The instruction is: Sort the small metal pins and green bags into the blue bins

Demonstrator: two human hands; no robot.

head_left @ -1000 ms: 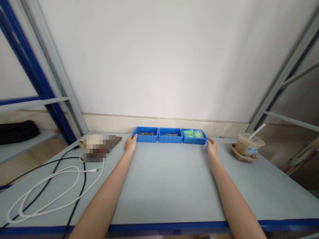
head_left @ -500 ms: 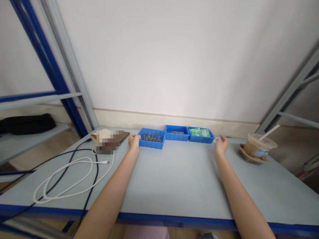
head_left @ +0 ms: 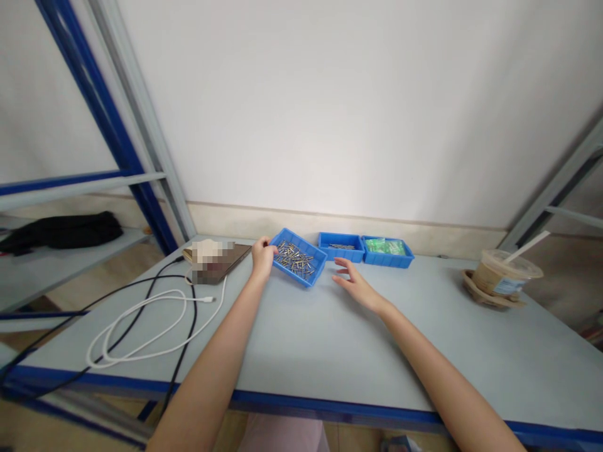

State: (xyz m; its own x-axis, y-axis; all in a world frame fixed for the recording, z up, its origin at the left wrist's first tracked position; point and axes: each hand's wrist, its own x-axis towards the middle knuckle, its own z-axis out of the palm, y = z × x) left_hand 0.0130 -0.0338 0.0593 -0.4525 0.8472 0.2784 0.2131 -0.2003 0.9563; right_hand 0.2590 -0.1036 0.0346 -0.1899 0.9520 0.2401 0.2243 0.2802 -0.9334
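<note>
My left hand (head_left: 264, 256) grips the left edge of a blue plastic bin (head_left: 308, 284), which tilts down toward its right side. Inside the bin lie many small metal screws or pins (head_left: 296, 258); their exact kind is too small to tell. My right hand (head_left: 354, 284), fingers spread and holding nothing, hovers just right of the tilted bin, apart from it. Behind stand two more blue bins against the wall: one bin (head_left: 346, 254) has thin metal pieces (head_left: 341, 247) in it, and the other bin (head_left: 389, 260) has green packets (head_left: 384, 247).
At the right stands a lidded plastic cup (head_left: 504, 273) in a cardboard holder (head_left: 494, 302). On the left are a partly blurred brown item (head_left: 235, 254), a coiled white cable (head_left: 141, 358) and black cables (head_left: 193, 326). Blue and grey rack posts flank the grey table (head_left: 358, 358).
My left hand has lifted and tilted the bin of small metal pieces. My right hand has moved left, from beside the green packets' bin to near the tilted bin.
</note>
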